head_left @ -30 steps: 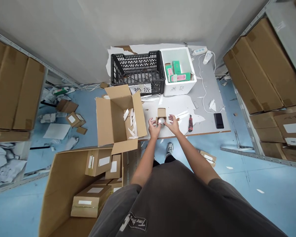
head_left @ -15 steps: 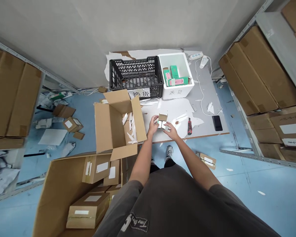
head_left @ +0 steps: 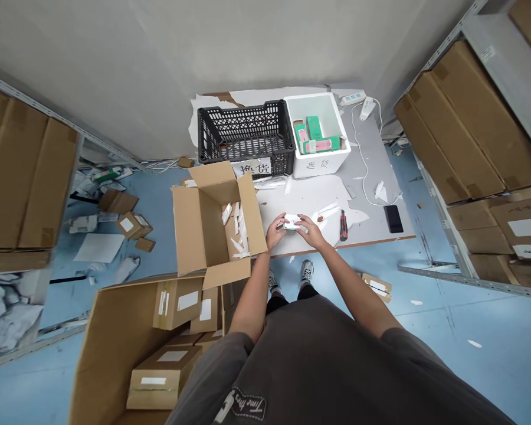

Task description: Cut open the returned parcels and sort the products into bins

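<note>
Near the front edge of the table, both hands hold a small white and green box. My left hand grips its left end, with the fingers bent round it. My right hand has its fingers on the top and right end. The upper face of the box looks flat and white; its contents are out of sight. A red and black utility knife lies to the right of my right hand. Left of my left hand stands an open cardboard carton with white paper strips inside.
A black plastic crate and a white foam box holding green and pink boxes stand at the back. A phone and a white cable lie on the right. Below left, a large carton holds several parcels. Loaded shelves flank both sides.
The small box's brown-lined flap stood up earlier; now it is down and the top looks white. My right fingers have moved onto the top of the box.
</note>
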`<state>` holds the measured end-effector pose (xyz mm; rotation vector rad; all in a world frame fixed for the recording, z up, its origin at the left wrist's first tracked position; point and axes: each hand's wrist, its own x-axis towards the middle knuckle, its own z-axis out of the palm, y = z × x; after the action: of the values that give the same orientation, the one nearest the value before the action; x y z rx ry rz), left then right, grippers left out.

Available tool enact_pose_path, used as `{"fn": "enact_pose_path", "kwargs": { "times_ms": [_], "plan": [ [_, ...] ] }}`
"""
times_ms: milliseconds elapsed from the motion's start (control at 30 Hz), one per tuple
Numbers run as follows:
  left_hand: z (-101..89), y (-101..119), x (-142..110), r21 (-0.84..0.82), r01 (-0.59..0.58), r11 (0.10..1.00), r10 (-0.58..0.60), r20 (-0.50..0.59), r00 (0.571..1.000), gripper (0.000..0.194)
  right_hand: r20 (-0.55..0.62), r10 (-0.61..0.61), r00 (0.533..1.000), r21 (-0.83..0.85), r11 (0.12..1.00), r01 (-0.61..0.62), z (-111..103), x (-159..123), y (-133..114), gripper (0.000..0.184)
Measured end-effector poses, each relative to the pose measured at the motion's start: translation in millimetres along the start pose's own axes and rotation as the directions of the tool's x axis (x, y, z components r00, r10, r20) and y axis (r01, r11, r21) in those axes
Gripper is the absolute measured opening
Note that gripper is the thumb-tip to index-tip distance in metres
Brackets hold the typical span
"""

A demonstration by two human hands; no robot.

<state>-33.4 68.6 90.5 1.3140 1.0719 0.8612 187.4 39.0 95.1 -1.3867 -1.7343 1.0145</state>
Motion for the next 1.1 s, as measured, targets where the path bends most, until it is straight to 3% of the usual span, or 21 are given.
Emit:
{"fn": "enact_pose_path", "kwargs": {
  "times_ms": [367,567,700,800,867,933,1100],
  "plan": [
    [-3.2,6,0,0.226,-0.077,0.971,0.073,0.024,0.997,0.019,-0.036,-0.087,0.996,-0.191,0.978,0.078,7,-4,3,0.025],
    [-5.4,12,-8,0.392,-0.129,0.911,0.101,0.091,0.991,0.028,0.004,-0.093,0.996,-0.248,0.965,0.091,10,-10,5,0.022],
    [-0.5,19,-9,0.527,-0.165,0.834,0.111,0.133,0.985,0.042,0.022,-0.029,0.999,-0.235,0.972,0.033,7,-9,3,0.051],
    [4.2,20,-2,0.555,-0.146,0.819,0.099,0.114,0.989,0.068,-0.008,0.045,0.999,-0.226,0.973,-0.046,7,-1,3,0.082],
    [6.3,17,6,0.545,-0.108,0.832,0.069,0.092,0.993,0.086,-0.007,0.072,0.997,-0.217,0.974,-0.072,9,6,6,0.092],
    [7.2,11,13,0.526,-0.066,0.848,0.031,0.074,0.997,0.09,0.013,0.087,0.996,-0.203,0.976,-0.082,12,14,10,0.092],
    [5.9,3,21,0.521,-0.008,0.854,-0.042,0.084,0.996,0.073,0.056,0.093,0.994,-0.23,0.97,-0.078,17,28,17,0.071]
  ]
}}
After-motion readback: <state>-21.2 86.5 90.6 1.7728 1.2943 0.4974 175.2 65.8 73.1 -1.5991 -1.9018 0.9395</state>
